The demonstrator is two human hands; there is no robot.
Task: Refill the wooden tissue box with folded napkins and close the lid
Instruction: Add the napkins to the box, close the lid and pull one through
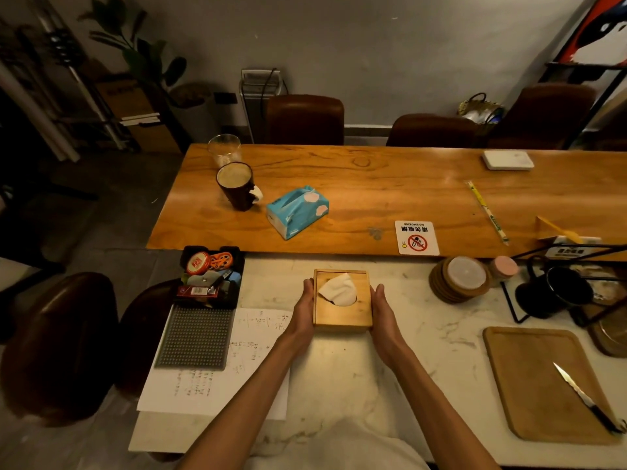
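Right now the wooden tissue box (342,301) sits on the white marble counter (339,378), just in front of the long wooden table (373,184). It is a square box of light brown wood. Its lid is on, and a white napkin (337,289) pokes up through the round hole in the top.

The left hand (303,308) lies flat against the box's left side, and the right hand (384,312) lies flat against its right side. Both hands are stretched out, not curled into fists, and they hold the box between them.

A small white sign (416,238) on the table says "NO SMOKING" and has a red crossed circle. It also has other writing that is upside down from here.

A blue pack of tissues (298,212) lies on the table, near a dark cup (237,186) and a clear glass (224,150). To the left of the box are a black tray (210,276) of small things, a grey dotted mat (196,337) and a sheet of paper (217,378) with tiny writing, too small to read. To the right are a stack of round coasters (459,279) and a cutting board (543,381) with a knife (585,398) on it. Nothing blocks the box.
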